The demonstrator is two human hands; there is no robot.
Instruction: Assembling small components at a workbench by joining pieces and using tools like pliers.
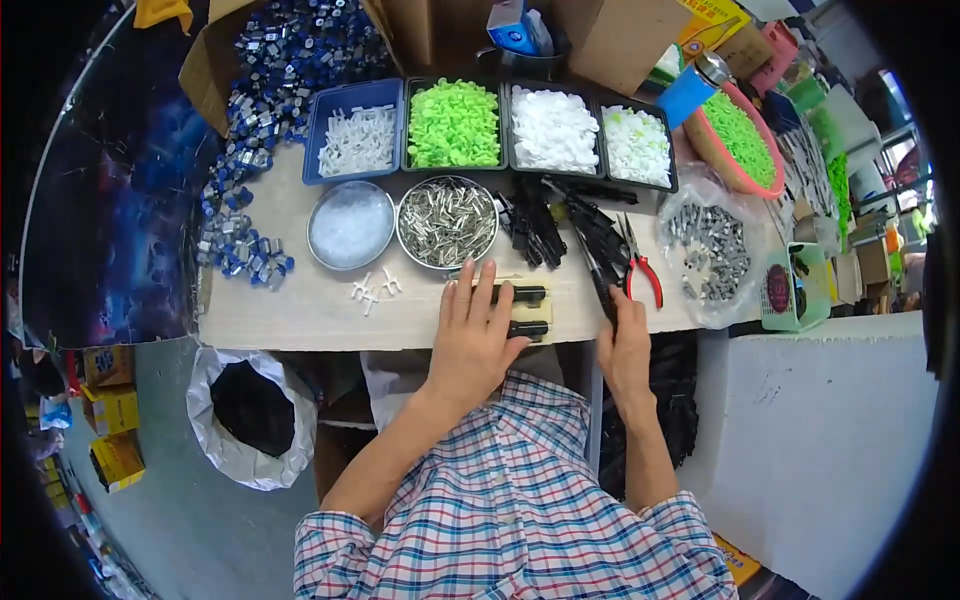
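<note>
Our left hand (pixel 472 340) lay flat, fingers spread, touching two black parts (pixel 522 310) whose long axes ran left to right beside its fingertips. Our right hand (pixel 624 345) pinched one black piece (pixel 606 290) pointing away, at the table (pixel 300 310) edge.

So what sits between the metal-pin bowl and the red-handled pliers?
Head view: a pile of black parts lies between the bowl and the pliers.
</note>
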